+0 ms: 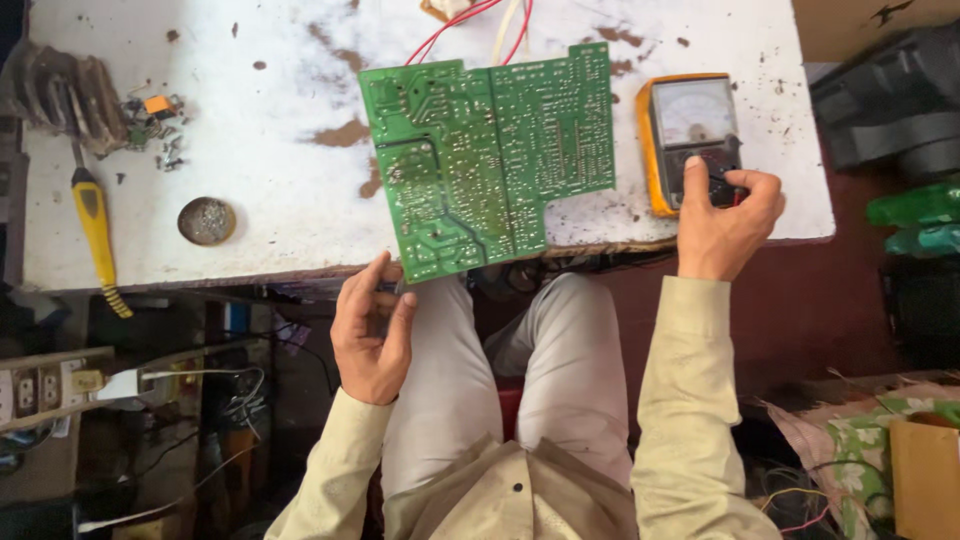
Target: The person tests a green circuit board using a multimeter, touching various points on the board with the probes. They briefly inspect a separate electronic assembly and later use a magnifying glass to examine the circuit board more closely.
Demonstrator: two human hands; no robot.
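You are working in bright, even daylight that washes the white counter (280, 200) almost to glare at its top edge. Shadows there are soft and short; the circuit board (490, 150) is sharp, its solder points crisp. Below the counter's edge the light falls off fast, and the clutter at your lower left sits dim and murky. The picture's corners look slightly stretched.

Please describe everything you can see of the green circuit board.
The green circuit board lies flat, solder side up, on the worn white table, its near corner overhanging the edge. It is irregular in outline, dotted with shiny solder points. Red and white wires leave its far edge. The left hand touches its near corner.
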